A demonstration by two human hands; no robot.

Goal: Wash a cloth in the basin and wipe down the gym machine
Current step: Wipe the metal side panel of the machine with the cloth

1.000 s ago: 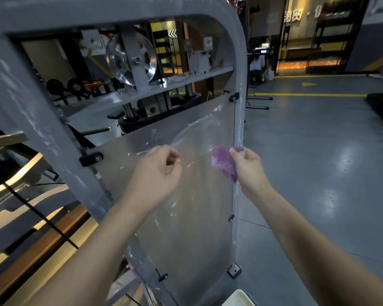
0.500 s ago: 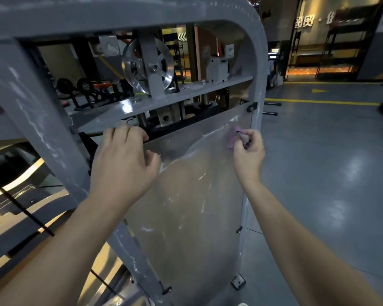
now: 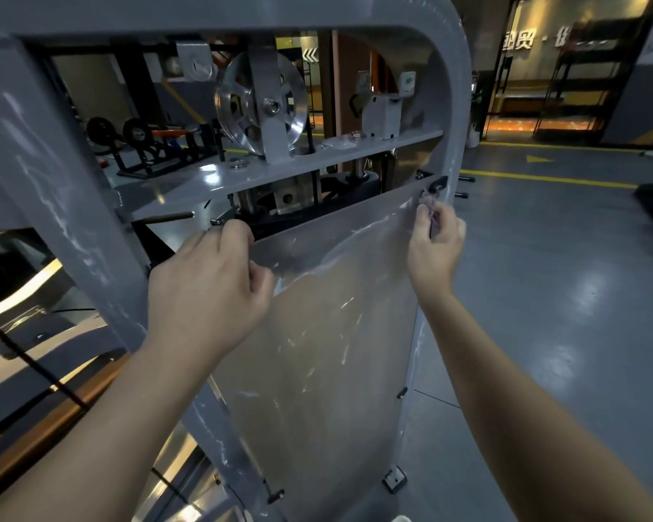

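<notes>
Both hands, left (image 3: 204, 292) and right (image 3: 436, 254), and forearms are bare, with no sleeves, gloves or jewellery visible.

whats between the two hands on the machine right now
In the head view, only the clear panel's top edge spans from the left hand to the right hand, which holds the purple cloth.

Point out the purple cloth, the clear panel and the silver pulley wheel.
purple cloth (image 3: 428, 205): head view, bunched part above the right hand's fingers.
clear panel (image 3: 328, 333): head view, smeared middle of its face.
silver pulley wheel (image 3: 238, 107): head view, spoked face left of the bracket.
</notes>
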